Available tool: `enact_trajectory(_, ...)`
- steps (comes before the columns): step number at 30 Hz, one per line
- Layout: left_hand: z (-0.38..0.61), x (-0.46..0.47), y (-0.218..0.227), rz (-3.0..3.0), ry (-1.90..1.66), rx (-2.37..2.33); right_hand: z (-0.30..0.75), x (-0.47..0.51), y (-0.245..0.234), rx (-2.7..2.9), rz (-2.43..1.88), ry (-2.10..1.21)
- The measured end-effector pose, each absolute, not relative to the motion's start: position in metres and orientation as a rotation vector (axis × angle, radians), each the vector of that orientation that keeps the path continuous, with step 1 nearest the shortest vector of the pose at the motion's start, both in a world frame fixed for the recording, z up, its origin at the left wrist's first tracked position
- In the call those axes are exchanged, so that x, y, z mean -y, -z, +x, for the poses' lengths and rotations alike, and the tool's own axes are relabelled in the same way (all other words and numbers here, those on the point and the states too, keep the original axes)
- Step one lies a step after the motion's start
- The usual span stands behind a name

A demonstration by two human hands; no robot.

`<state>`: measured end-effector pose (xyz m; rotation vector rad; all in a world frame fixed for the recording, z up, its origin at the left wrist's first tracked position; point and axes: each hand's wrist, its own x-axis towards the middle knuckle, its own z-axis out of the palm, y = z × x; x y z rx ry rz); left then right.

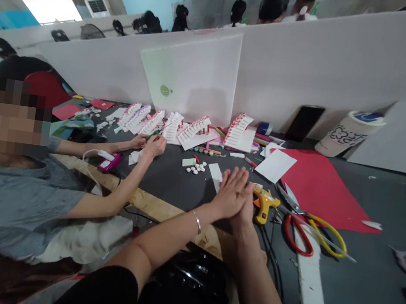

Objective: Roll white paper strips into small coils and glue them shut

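Observation:
My left hand (233, 192) lies flat against my right hand (244, 212), palm to palm with fingers stretched forward. Both are closed on each other above the dark table's front edge, and whatever may lie between the palms is hidden. A yellow glue gun (264, 206) rests just right of my hands. Close on the left side are small white balls (196, 168) in a loose cluster and a white paper strip (215, 176). Red-and-yellow-handled scissors (307, 225) lie farther right.
A co-worker's hands (154, 144) work at the left, near a pink device (110, 162). Rows of red-and-white pieces (193, 130) stand along the divider (312, 61). Red sheet (326, 193), white card (276, 165), phone (305, 123) and cup (345, 136) occupy the right.

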<state>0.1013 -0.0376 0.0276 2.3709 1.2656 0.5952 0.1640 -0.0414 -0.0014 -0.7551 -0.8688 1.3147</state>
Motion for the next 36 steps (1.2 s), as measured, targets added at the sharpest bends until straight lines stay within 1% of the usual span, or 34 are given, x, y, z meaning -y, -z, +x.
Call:
enact_trajectory(4,0.088,-0.011,-0.040,2.344,-0.590,-1.376,0.158,0.048,-0.010,0.690,-0.769,-1.504)
enact_trajectory(6,0.075,-0.026,-0.042,2.243,-0.685,-1.538,0.163,0.050,-0.015,0.645,-0.810,-1.452)
enact_trajectory(8,0.058,-0.034,-0.039,2.123,-0.839,-1.706,0.171,0.052,-0.020,0.570,-0.855,-1.313)
enact_trajectory(9,0.050,-0.036,-0.037,2.171,-0.840,-1.659,0.176,0.053,-0.024,0.536,-0.884,-1.239)
enact_trajectory(10,0.043,-0.037,-0.034,2.266,-0.777,-1.559,0.180,0.054,-0.028,0.513,-0.920,-1.178)
enact_trajectory(13,0.030,-0.041,-0.024,2.622,-0.329,-1.156,0.193,0.057,-0.041,0.517,-1.059,-1.099)
enact_trajectory(15,0.029,-0.046,-0.020,2.780,-0.074,-0.997,0.201,0.062,-0.048,0.527,-1.141,-1.074)
enact_trajectory(17,0.032,-0.053,-0.021,2.887,0.052,-0.953,0.209,0.069,-0.050,0.534,-1.182,-1.059)
enact_trajectory(20,0.037,-0.067,-0.030,2.976,0.092,-0.923,0.219,0.083,-0.045,0.570,-1.183,-1.037)
enact_trajectory(24,0.043,-0.073,-0.049,3.005,0.021,-0.825,0.228,0.098,-0.034,0.735,-1.353,-0.920)
enact_trajectory(27,0.045,-0.054,-0.065,2.996,-0.217,-0.748,0.229,0.100,-0.035,1.054,-1.530,-0.631)
enact_trajectory(30,0.039,-0.020,-0.074,2.999,-0.320,-0.683,0.223,0.096,-0.039,1.561,-1.524,-0.359)
enact_trajectory(33,0.022,0.012,-0.069,2.998,-0.358,-0.696,0.214,0.093,-0.036,1.894,-1.446,-0.306)
enact_trajectory(36,-0.001,0.029,-0.055,2.920,-0.478,-0.848,0.205,0.092,-0.028,1.991,-1.437,-0.253)
